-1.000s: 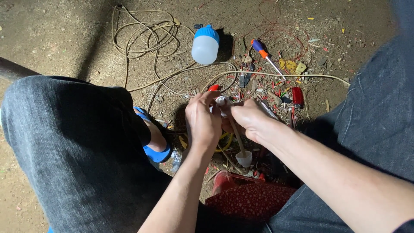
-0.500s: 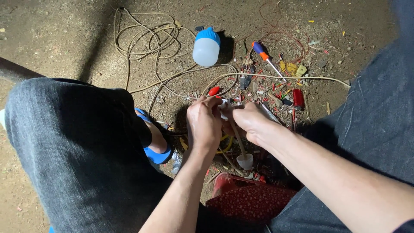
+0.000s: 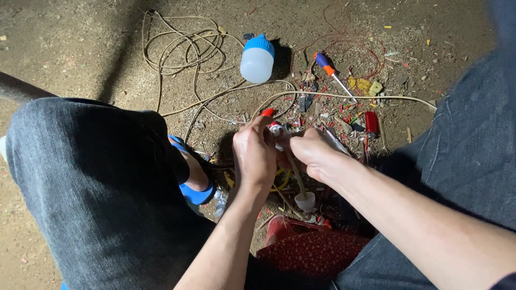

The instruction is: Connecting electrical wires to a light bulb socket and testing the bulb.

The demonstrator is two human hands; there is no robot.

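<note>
Small white fitting (image 3: pixel 278 135), with a red-tipped piece (image 3: pixel 267 112) showing just above it, is pinched between both hands low over the dirt ground (image 3: pixel 64 48), between the person's knees. The left hand (image 3: pixel 253 157) is curled closed around the fitting from its own side, fingers bent inward and thumb up near the red tip. The right hand (image 3: pixel 313 151) is closed against it from the other side, fingertips pressed to the white part; how much of the fitting is covered by the palms cannot be told. A pale cord (image 3: pixel 297 182) is seen hanging down from the hands to a small white cap (image 3: pixel 306 202). A blue sandal (image 3: pixel 194 191) is worn on the foot just left of the hands. Farther off on the ground, a white bulb with a blue base (image 3: pixel 257 59) is lying beside a loose coil of beige cable (image 3: pixel 183 48), and a screwdriver with a blue and orange handle (image 3: pixel 329 71) is lying among red scraps of wire (image 3: pixel 349 115). A red patterned object (image 3: pixel 312 249) is seen below the hands.
</note>
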